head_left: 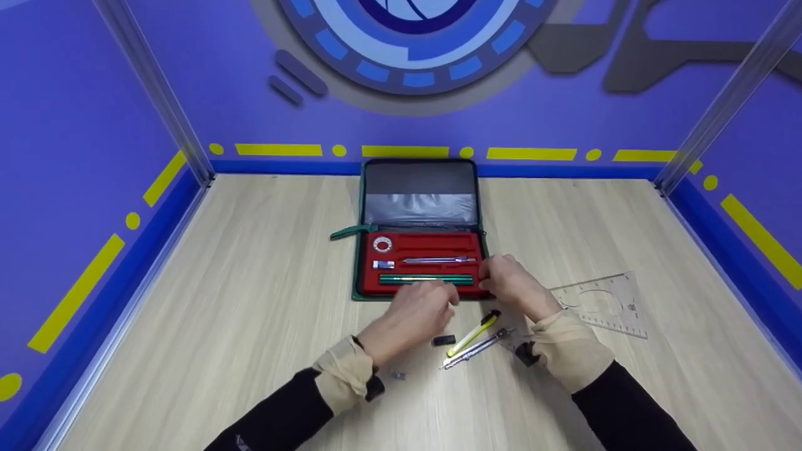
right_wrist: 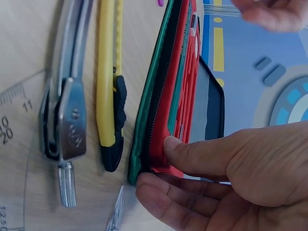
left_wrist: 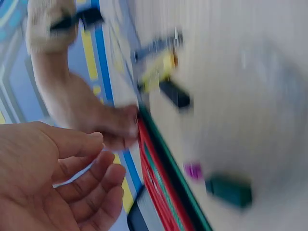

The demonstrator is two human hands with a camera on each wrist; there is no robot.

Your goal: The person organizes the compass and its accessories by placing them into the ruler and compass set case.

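Observation:
A green zip case (head_left: 357, 275) lies unfolded, with a red tray (head_left: 413, 241) in its near half. In the tray are a white ring (head_left: 374, 243), a small eraser (head_left: 383, 265), a mechanical pencil (head_left: 432, 260) and green pencils (head_left: 426, 279). My right hand (right_wrist: 269, 178) grips the case's near right corner, thumb on the red tray and fingers against the edge. Just in front of the case hovers my left hand (left_wrist: 62, 183), fingers loosely bent and holding nothing. Below it, blurred, are a small dark green block (left_wrist: 228, 190) and a purple piece (left_wrist: 193, 170).
A yellow utility knife (head_left: 471, 337), a metal compass (head_left: 476, 349) and a small black block (head_left: 443, 340) lie in front of the case. To the right is a clear set square (head_left: 633, 307), partly behind my right wrist. Blue panels (head_left: 401, 134) wall in the wooden table (head_left: 269, 269).

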